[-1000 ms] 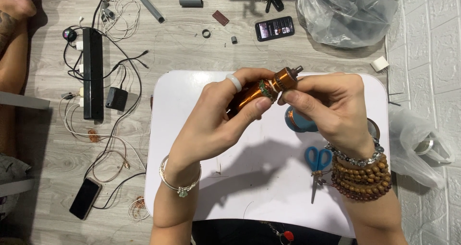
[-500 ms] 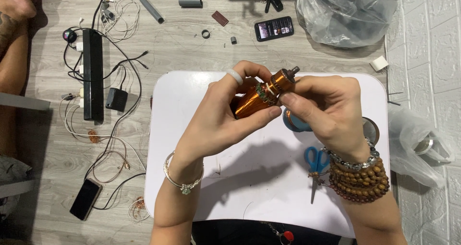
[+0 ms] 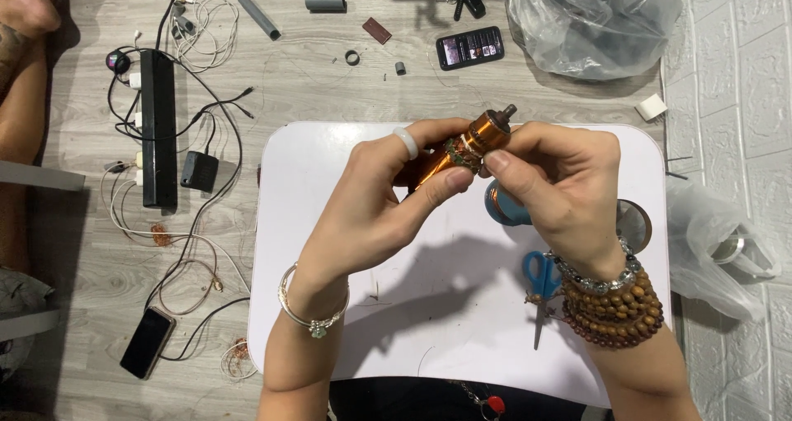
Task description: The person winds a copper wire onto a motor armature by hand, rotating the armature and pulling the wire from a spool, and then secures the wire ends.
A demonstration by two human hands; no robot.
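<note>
Above the white table [image 3: 330, 248] on the wooden floor, you hold an orange coil-wound cylinder [image 3: 462, 150] tilted, its tip up-right. Your left hand [image 3: 375, 206] grips its lower body; your right hand [image 3: 561, 186] pinches its upper end. Blue-handled scissors [image 3: 540, 285] lie just beside your right wrist.

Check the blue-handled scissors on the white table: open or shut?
Shut, as far as shows. The scissors lie flat on the table, blades together in one thin point toward the near edge; the right hand and wrist hide one handle loop.
</note>
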